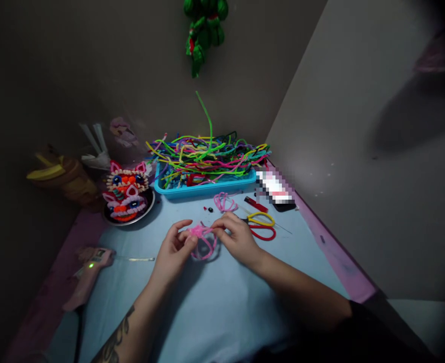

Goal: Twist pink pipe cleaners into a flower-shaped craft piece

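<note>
Two hands: left hand (175, 247) and right hand (237, 239), both bare, meet over the middle of the counter (215, 322) with one pink piece (197, 231) between them.
Left grip: thumb and fingertips pinch the bunched part from its left side.
Right grip: thumb and forefinger close on a strand at the right side of the piece; the very tips are too small to make out in detail.
Pink location: over the light blue covering, nearer the person than the tray; whether its lowest loop touches the covering, I cannot tell.
Pink shape: a dense cluster at the top, with thin rounded loops hanging below it; the loops are open, and blue shows through.
Pink colour: bright, almost glowing at the cluster, duller along the loops.
Pink texture: fuzzy, like soft-coated wire; the windings in the cluster blur together.
Pink coil (225, 201): loosely wound strands lying just beyond the right hand.
Scissors (263, 226): one yellow handle and one red, to the right of the right hand.
Blue tray (203, 190): heaped with fuzzy strands in many colours, one green strand standing up.
Round bowl (150, 207): holds two fuzzy animal heads (127, 204), at the left.
Pink tool (92, 275): gun-shaped, green light lit, lying at the left edge.
</note>
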The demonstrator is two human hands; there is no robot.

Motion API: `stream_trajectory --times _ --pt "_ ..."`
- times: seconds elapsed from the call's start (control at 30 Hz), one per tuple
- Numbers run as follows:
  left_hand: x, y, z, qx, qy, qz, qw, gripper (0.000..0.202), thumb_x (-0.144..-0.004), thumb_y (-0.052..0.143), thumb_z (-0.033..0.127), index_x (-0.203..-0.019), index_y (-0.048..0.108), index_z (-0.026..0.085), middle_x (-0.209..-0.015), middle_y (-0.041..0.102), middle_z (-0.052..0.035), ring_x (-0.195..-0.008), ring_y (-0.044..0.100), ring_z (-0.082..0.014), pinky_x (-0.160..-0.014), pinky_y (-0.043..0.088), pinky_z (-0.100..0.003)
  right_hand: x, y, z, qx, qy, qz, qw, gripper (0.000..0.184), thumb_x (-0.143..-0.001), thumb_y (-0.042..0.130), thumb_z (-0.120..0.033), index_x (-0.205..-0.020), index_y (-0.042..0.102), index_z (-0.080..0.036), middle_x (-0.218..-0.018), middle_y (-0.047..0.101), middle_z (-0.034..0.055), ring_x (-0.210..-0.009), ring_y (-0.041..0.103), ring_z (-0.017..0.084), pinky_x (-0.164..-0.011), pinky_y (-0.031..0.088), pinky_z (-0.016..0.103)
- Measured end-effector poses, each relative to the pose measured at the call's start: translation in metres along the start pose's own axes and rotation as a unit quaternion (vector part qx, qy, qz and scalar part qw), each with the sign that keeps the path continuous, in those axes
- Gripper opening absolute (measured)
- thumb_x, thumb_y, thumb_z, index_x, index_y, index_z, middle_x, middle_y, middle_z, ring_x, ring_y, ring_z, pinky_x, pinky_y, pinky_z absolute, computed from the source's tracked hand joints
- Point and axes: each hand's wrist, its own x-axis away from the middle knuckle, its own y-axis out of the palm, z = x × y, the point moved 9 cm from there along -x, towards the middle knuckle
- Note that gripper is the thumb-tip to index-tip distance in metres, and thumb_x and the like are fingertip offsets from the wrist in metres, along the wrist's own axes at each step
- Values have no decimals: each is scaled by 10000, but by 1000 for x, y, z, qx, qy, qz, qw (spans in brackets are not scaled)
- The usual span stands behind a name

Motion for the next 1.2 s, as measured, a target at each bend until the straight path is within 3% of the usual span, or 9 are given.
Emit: stream_trajectory --times 0.4,0.67,0.83,0.93,1.1,1.2 --pt "0 10 -10 0 -27 -56 998 606 -638 864 425 -1127 577 210 -707 670 17 -609 592 -140 -627 411 -264 3 0 -7 -14 -17 8 1000 113 -879 621 -188 -837 721 -221 -811 580 16 -774 613 154 -729 495 292" --pt "2 11 -6 6 -18 -38 999 605 -653 852 407 -1136 550 204 -736 712 8 -639 599 -131 -653 430 -249 6 0 -15 37 -79 54 995 100 -891 625 -180 -937 708 -211 -858 638 46 -849 621 191 -793 513 343" --pt "2 6 -2 -7 8 -11 1000 571 -670 840 403 -1128 563 204 -734 710 6 -620 582 -126 -623 412 -240 7 4 -12 37 -60 51 996 134 -895 600 -158 -1008 651 -210 -958 675 69 -932 629 209 -839 517 355" --pt "2 5 -2 -8 21 -3 1000 566 -681 834 412 -1133 560 209 -746 709 5 -621 583 -125 -614 413 -237 8 4 -13 22 -56 42 997 123 -915 586 -203 -1030 630 -205 -981 675 75 -921 641 200 -817 522 334" --pt "3 5 -1 -20 52 -6 998 532 -723 808 398 -1149 549 215 -729 691 17 -649 598 -129 -631 442 -240 7 6 -19 87 -74 24 993 220 -901 630 -348 -1063 614 -199 -1024 699 99 -967 653 245 -836 494 387" --pt "5 6 1 -42 70 -5 997 519 -748 788 385 -1174 545 213 -728 686 20 -666 606 -132 -654 459 -246 7 11 -16 79 -54 -3 995 204 -901 631 -333 -1061 613 -208 -1021 708 82 -963 659 237 -841 489 387"
